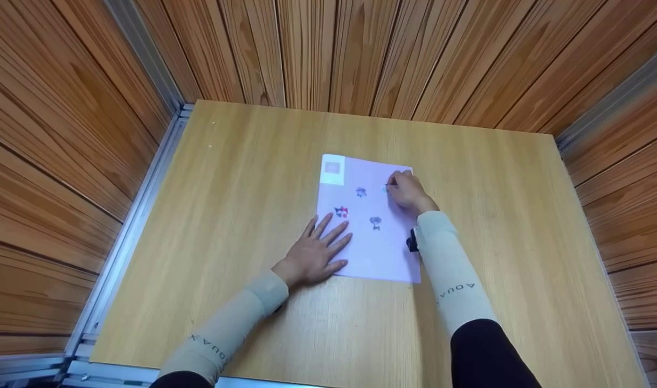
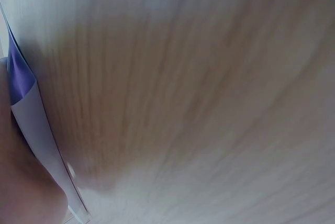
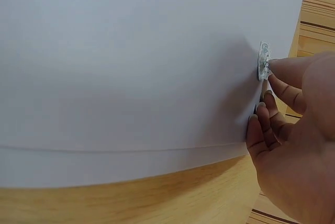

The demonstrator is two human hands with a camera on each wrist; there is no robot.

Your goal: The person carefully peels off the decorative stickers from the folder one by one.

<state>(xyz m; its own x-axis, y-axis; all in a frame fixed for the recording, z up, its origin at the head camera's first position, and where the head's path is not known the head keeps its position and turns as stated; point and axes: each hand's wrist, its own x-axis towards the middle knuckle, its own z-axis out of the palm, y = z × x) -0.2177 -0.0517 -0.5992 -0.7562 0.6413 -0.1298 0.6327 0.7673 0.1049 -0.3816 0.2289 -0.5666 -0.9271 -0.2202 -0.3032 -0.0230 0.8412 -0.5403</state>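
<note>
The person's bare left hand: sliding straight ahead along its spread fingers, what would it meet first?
Probably the small red, black and white cartoon figure just ahead of the left hand, on the pale purple rectangular sheet. Whether it stands raised or lies flat is unclear.

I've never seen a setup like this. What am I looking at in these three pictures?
There's no machine here, just a person's bare hands. The wide picture comes from a head-worn camera; the two closer ones come from a camera on each wrist. On the wooden table lies a flat purple sheet, perhaps a folder, bearing three small pictures. The left hand rests spread over its lower-left edge. The right hand pinches a small shiny piece, probably a sticker, near its right edge.
</note>
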